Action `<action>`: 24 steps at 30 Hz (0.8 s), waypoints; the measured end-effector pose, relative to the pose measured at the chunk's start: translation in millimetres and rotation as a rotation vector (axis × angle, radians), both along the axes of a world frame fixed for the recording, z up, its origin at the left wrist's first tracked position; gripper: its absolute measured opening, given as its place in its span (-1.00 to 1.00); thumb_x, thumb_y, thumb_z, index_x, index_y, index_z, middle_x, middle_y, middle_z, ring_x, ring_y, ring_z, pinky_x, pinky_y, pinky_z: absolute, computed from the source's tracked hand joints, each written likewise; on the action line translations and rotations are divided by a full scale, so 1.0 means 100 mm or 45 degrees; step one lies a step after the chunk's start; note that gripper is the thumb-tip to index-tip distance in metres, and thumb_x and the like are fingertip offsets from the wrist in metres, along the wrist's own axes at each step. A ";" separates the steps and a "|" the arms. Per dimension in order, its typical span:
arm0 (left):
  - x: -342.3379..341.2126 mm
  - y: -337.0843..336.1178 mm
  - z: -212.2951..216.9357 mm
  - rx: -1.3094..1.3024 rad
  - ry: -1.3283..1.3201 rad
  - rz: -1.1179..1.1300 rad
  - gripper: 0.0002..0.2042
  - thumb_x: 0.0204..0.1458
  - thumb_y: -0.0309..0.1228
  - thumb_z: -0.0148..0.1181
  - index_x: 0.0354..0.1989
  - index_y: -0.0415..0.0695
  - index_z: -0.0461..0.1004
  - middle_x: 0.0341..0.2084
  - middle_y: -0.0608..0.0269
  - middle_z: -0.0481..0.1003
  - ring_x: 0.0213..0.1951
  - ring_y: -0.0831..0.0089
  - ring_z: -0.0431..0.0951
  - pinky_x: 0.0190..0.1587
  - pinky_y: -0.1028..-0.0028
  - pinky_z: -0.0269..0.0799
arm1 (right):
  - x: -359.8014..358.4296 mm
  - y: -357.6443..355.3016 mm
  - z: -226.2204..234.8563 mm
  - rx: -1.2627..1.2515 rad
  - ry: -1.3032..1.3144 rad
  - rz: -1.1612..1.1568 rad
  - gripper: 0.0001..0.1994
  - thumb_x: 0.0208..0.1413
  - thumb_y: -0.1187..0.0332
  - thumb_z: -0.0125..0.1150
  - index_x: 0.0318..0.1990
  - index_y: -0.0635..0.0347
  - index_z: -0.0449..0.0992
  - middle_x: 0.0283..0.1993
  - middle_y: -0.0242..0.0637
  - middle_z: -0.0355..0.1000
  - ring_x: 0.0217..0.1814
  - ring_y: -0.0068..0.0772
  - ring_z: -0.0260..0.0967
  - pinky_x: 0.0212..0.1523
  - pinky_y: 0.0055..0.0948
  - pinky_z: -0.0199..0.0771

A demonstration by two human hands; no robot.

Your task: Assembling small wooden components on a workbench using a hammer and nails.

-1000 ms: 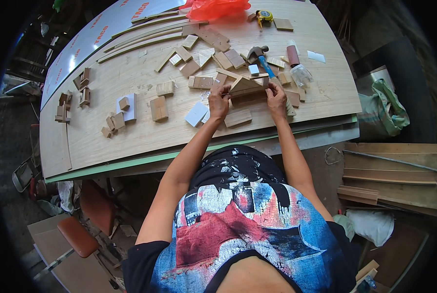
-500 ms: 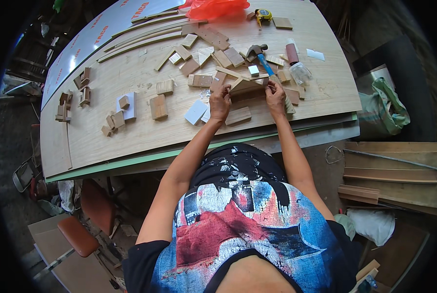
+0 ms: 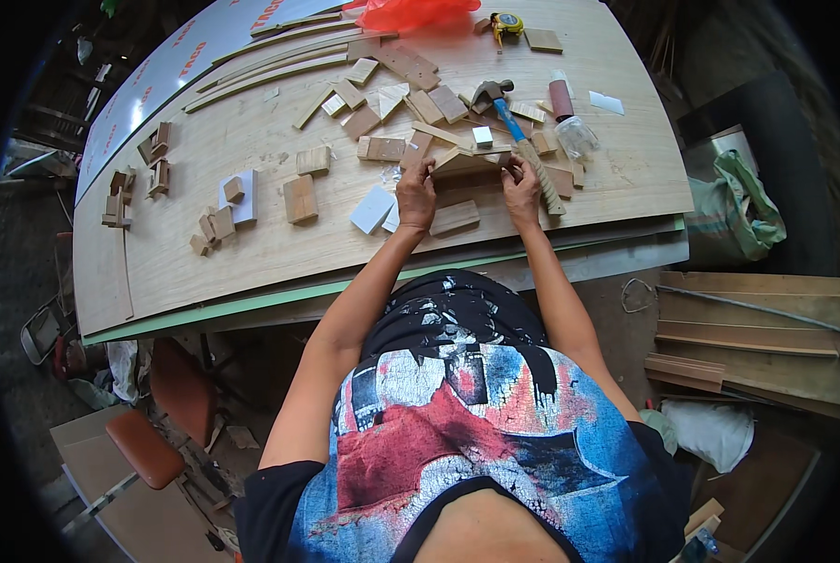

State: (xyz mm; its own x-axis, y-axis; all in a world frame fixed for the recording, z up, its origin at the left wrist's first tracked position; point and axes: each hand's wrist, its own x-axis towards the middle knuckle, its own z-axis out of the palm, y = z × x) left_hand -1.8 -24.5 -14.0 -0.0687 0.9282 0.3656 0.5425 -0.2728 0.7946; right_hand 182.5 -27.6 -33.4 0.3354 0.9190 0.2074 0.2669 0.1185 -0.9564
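My left hand [image 3: 416, 197] and my right hand [image 3: 521, 193] are closed on opposite ends of a small wooden board [image 3: 469, 166], held level just above the worktable. Its exact shape is partly hidden by my fingers. A claw hammer [image 3: 508, 120] with a blue shaft lies right beside my right hand, its pale grip pointing toward me. Beyond the board sits a small white-topped block [image 3: 483, 137]. Nearer to me, a loose wooden block [image 3: 456, 218] lies between my wrists. White rectangular pieces [image 3: 372, 208] rest left of my left hand.
Several wood offcuts [image 3: 381, 148] are scattered across the worktable [image 3: 251, 253]. Long thin strips [image 3: 270, 83] lie at the back left, small wooden assemblies [image 3: 159, 176] at the far left. A yellow tape measure [image 3: 506, 26], a red plastic bag [image 3: 418, 13] and a clear plastic container [image 3: 578, 141] lie farther back.
Both hands have shifted very slightly left with the board still between them. The whole view has moved a little; the loose pieces keep their places on the table.
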 end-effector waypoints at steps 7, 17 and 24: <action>0.02 -0.01 0.07 -0.138 -0.084 0.016 -0.74 -0.25 -0.68 -0.02 -0.31 -0.21 0.42 -0.39 0.04 0.44 -0.32 0.18 0.44 -0.25 0.40 0.35 | 0.00 0.00 0.02 -0.024 0.002 0.017 -0.75 -0.10 0.62 -0.03 -0.18 0.34 0.31 -0.25 -0.22 0.36 -0.22 -0.44 0.36 -0.21 -0.56 0.35; 0.03 0.00 0.09 -0.189 -0.132 0.033 -0.75 -0.23 -0.68 -0.01 -0.32 -0.20 0.43 -0.41 0.06 0.44 -0.35 0.22 0.45 -0.26 0.43 0.35 | -0.04 -0.03 0.07 -0.020 0.093 -0.019 -0.76 -0.11 0.60 -0.03 -0.20 0.31 0.33 -0.29 -0.22 0.39 -0.25 -0.43 0.39 -0.24 -0.53 0.37; 0.04 0.01 0.07 -0.177 -0.149 0.040 -0.74 -0.24 -0.67 -0.01 -0.31 -0.19 0.44 -0.40 0.08 0.45 -0.35 0.23 0.45 -0.25 0.43 0.35 | -0.04 -0.04 0.08 -0.034 0.120 -0.027 -0.77 -0.10 0.60 -0.03 -0.21 0.31 0.34 -0.30 -0.22 0.39 -0.25 -0.43 0.39 -0.24 -0.54 0.37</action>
